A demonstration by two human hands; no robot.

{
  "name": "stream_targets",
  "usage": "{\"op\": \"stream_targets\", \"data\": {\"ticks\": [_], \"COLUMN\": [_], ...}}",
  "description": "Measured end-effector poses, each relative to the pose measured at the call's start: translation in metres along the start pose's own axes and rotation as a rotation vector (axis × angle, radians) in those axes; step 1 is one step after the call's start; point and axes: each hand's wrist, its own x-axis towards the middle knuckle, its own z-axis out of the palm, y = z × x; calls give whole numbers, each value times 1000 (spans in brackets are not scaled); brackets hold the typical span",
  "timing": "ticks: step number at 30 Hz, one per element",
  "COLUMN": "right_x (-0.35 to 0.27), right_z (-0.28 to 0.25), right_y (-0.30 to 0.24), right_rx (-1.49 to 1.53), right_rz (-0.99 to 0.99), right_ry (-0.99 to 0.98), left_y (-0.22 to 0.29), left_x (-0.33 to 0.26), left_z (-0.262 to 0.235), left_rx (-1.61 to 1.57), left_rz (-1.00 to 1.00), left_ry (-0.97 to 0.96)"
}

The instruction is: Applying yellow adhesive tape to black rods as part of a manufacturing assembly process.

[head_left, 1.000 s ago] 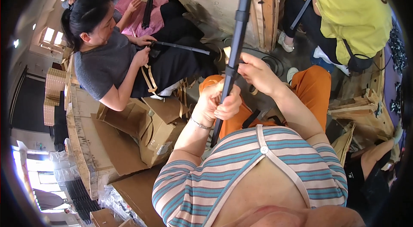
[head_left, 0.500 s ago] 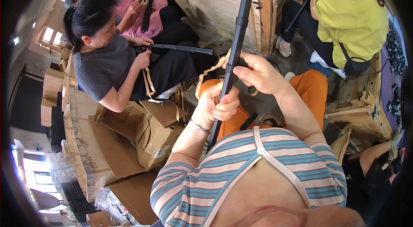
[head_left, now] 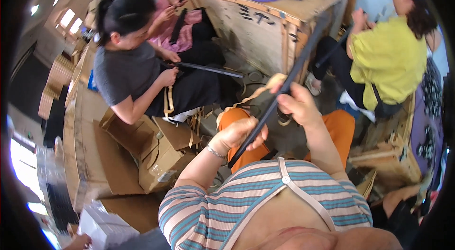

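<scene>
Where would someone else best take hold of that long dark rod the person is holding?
Probably the bare far stretch of the dark rod, beyond the right grip and tan strip, coming from the far end and closing across it: it looks slim, straight, and slants away from the striped top.

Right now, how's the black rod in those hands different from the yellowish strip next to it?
The black rod is dark; the yellowish strip is pale. The black rod is straight, while the yellowish strip waves and bends. The black rod looks thick and stiff; the yellowish strip looks thin and floppy. Both meet at the right hand.
</scene>
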Motion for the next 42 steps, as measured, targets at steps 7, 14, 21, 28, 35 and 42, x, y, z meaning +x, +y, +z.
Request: {"op": "stream_targets", "data": {"ticks": [7, 14, 21, 28, 35, 42], "right_x": [-21, -16, -26, -23, -23, -1], "right_z": [-12, 15, 19, 19, 29, 18], "right_y": [1, 33, 48, 48, 34, 23], "right_rx": [-85, -452, -250, -569, -101, -517], "right_rz": [164, 429, 489, -74, 214, -112], "right_ry": [130, -110, -125, -124, -101, 175], "left_y": [-5, 5, 4, 3, -4, -4], "left_x": [-2, 9, 15, 8, 10, -1], "left_z": [14, 9, 4, 7, 17, 26], "left_rx": [271, 184, -34, -8, 148, 308], "left_rz": [255, 375, 389, 441, 340, 276], "left_ry": [283, 649, 689, 810, 810, 689]}}
